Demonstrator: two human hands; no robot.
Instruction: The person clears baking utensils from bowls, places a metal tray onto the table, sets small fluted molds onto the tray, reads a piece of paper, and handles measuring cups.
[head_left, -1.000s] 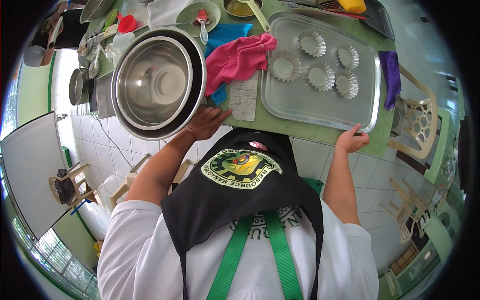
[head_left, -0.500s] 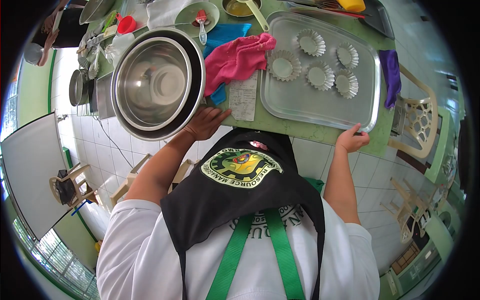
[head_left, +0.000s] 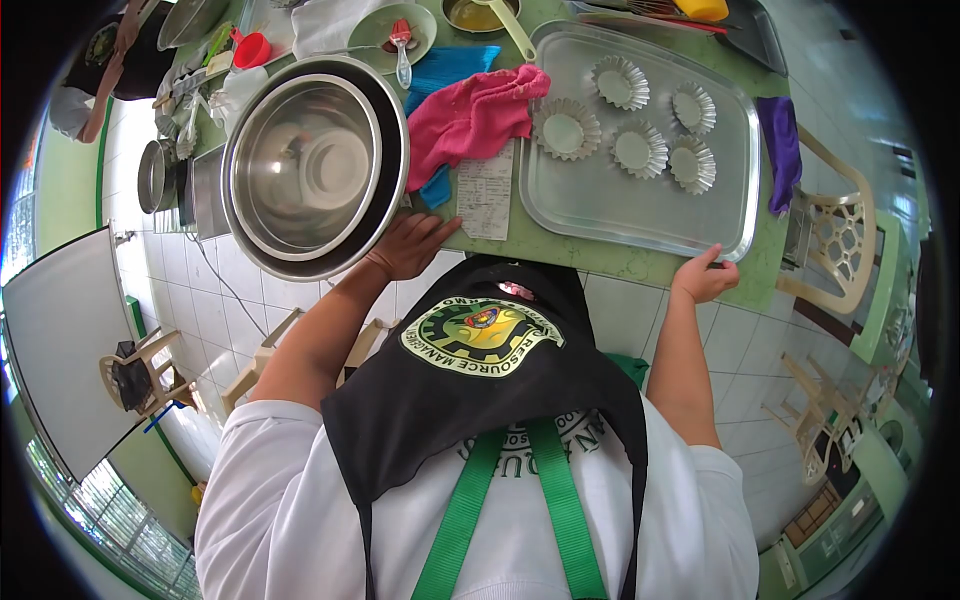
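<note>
My left hand (head_left: 413,245) rests on the table's front edge, fingers spread, beside the nested steel bowls (head_left: 312,170) and holding nothing. At the near right corner of the metal tray (head_left: 640,212), my right hand (head_left: 706,276) touches the table edge, its fingers bent; whether it grips the rim is unclear. Several fluted tins (head_left: 638,150) stand on the tray. Between the bowls and the tray lie a pink cloth (head_left: 470,120), a blue cloth (head_left: 455,68) and a printed paper slip (head_left: 484,195).
Farther back are a green plate (head_left: 385,58) with a red-headed brush, a pan (head_left: 480,14) and a red cup (head_left: 250,50). A purple cloth (head_left: 779,155) hangs at the right edge, near a plastic chair (head_left: 835,240). Another person's arm (head_left: 108,75) shows at upper left.
The other person's arms at the upper left have shifted. My hands, the bowls and the tray have kept their places apart from a slight shift of the view.
</note>
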